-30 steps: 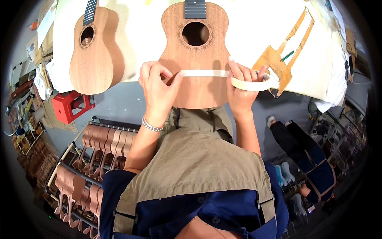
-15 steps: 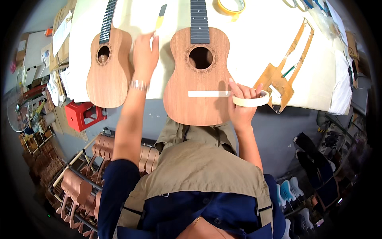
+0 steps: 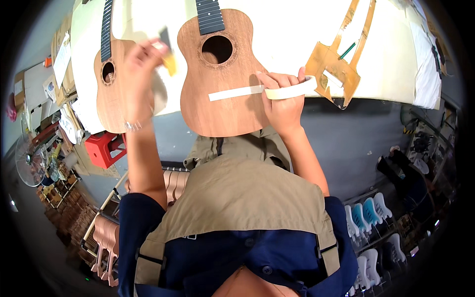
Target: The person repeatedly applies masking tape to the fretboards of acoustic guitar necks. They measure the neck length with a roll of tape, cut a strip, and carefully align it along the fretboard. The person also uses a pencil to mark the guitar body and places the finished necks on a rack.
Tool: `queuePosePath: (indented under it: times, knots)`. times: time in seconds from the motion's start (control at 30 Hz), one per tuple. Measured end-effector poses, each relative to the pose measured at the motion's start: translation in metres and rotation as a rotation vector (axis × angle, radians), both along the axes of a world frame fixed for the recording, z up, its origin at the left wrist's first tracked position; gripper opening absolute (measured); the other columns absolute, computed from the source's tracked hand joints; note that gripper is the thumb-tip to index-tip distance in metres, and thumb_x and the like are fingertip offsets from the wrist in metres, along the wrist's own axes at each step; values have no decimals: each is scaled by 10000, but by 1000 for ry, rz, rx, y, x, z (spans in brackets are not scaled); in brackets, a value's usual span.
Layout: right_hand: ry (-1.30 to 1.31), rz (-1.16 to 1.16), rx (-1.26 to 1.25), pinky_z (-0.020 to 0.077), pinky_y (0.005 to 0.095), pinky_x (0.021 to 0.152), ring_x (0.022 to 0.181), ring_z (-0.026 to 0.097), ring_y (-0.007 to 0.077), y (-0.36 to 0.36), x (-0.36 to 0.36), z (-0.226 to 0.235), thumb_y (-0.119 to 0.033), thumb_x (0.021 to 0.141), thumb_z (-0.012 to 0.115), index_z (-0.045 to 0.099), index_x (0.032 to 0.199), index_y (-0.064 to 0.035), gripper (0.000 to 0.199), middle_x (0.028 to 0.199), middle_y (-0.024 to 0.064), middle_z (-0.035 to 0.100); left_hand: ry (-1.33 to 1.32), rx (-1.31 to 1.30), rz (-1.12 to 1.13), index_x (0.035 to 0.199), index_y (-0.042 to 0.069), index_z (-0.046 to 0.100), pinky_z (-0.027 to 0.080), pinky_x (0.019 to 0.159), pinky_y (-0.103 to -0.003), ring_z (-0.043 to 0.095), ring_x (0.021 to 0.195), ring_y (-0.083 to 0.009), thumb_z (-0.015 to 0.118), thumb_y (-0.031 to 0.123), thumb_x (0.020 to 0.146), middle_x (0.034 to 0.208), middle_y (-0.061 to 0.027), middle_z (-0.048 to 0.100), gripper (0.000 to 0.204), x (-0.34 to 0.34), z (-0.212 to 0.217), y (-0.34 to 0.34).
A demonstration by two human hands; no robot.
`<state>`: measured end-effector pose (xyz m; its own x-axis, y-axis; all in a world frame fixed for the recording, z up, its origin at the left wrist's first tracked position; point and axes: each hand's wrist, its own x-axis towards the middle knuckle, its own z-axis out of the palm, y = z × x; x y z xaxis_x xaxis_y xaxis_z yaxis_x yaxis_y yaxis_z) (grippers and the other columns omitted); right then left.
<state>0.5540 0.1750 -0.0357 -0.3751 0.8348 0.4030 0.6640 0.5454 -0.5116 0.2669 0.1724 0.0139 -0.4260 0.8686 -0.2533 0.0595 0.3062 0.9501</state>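
Note:
My right hand [image 3: 285, 101] curls around a cream roll of masking tape [image 3: 292, 91], fingers partly through its ring. A pale tape strip [image 3: 232, 94] runs from the roll across the lower top of a brown wooden ukulele [image 3: 210, 116], just below its round sound hole. Blurred by motion, my left hand [image 3: 141, 69] pinches a flat blade with a dark end and a yellow end [image 3: 169, 63]. It is raised over the second ukulele [image 3: 110, 96] at the left, hiding part of that body.
Both ukuleles lie on a cream-covered workbench [image 3: 282, 29]. A brown guitar-shaped template [image 3: 326, 62], with a green stick on it, lies at the right. Below the bench are a red stool [image 3: 101, 151] and racks of instrument bodies [image 3: 105, 232].
My left hand has picked the blade up off the bench and drawn it back toward me. The view has shifted, and the tape strip now slants up to the right.

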Motion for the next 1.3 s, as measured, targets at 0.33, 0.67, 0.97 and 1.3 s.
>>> queuePosePath:
  times: [0.33,0.67,0.97,1.3]
  knots:
    - [26,25,-18,263,529,1053,837,572,200,0,0,0,-11,697,649,653,993,-163,332,912,-17,613,-229,-471,-407,863,6,531,508,532,-185,650,637,-103,613,112,882,720,-53,636,136,109,2,-45]
    - [309,689,237,185,385,1131,1009,638,219,-61,-24,65,-99,821,554,617,1005,-130,197,1020,41,685,-167,-466,-419,867,0,546,493,531,-201,618,606,-85,616,94,870,715,-52,628,117,107,-7,-43]
    - [1015,136,-378,191,456,1122,1026,623,218,-54,-124,46,162,792,519,348,1211,-83,515,1046,122,636,446,253,331,1042,-2,597,470,677,-201,569,781,-67,561,146,932,905,-33,632,188,-204,18,-97]
    - [1117,233,-413,233,472,1113,1032,627,293,-94,-291,57,175,773,521,330,1231,-102,568,1022,129,648,789,257,68,815,34,654,439,828,-310,561,884,-202,693,66,790,936,-76,598,56,-266,-34,-145]
